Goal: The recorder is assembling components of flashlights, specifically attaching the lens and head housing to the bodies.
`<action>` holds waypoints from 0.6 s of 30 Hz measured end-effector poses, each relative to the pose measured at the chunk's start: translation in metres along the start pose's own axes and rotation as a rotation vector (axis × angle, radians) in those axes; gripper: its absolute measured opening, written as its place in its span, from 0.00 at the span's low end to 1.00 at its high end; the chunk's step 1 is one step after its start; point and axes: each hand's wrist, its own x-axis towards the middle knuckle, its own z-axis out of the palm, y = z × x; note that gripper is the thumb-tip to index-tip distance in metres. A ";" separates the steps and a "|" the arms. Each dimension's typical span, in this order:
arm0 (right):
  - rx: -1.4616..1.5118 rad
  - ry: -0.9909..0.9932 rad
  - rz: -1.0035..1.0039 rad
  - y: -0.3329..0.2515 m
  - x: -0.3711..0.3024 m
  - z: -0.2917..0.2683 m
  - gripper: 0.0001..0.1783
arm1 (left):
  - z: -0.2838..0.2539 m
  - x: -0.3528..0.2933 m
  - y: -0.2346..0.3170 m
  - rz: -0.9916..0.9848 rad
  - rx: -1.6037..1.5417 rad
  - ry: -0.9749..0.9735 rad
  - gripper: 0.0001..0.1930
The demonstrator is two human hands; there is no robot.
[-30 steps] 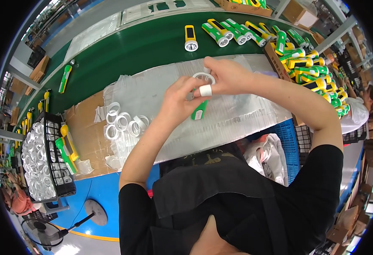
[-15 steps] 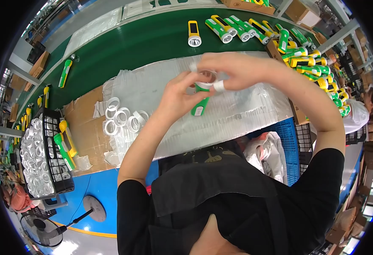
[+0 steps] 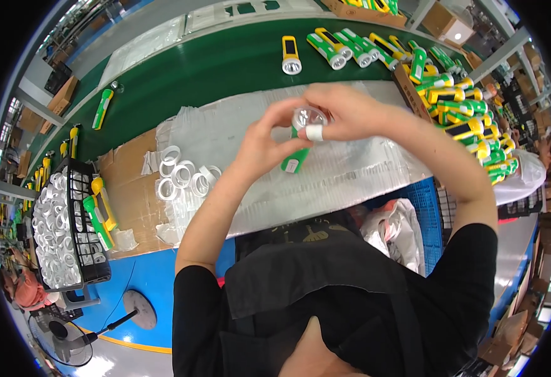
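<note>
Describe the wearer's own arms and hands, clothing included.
Black short sleeves leave both forearms bare. The left hand wears no glove; the right hand, also ungloved, has a white wrap around its thumb.

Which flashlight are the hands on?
The green flashlight over the plastic-covered cardboard: left hand and right hand both at its clear head. Flashlights on the green bench lie untouched.

Bright, even light is filling the scene; white glare is shining off the floor (image 3: pixel 134 361) at lower left, and small highlights are glinting on the held flashlight (image 3: pixel 308 117). Fisheye distortion is bending outer lines, and blackness is swallowing the corners.
</note>
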 end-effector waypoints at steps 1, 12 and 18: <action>-0.013 0.004 -0.025 -0.004 -0.002 0.000 0.24 | -0.001 -0.007 0.000 -0.128 -0.194 0.061 0.35; 0.033 0.529 -0.136 -0.014 0.015 0.052 0.24 | -0.017 -0.018 -0.022 -0.010 0.011 -0.059 0.23; 0.351 0.699 0.177 0.053 0.109 0.108 0.19 | -0.099 -0.014 -0.064 -0.244 0.512 0.102 0.32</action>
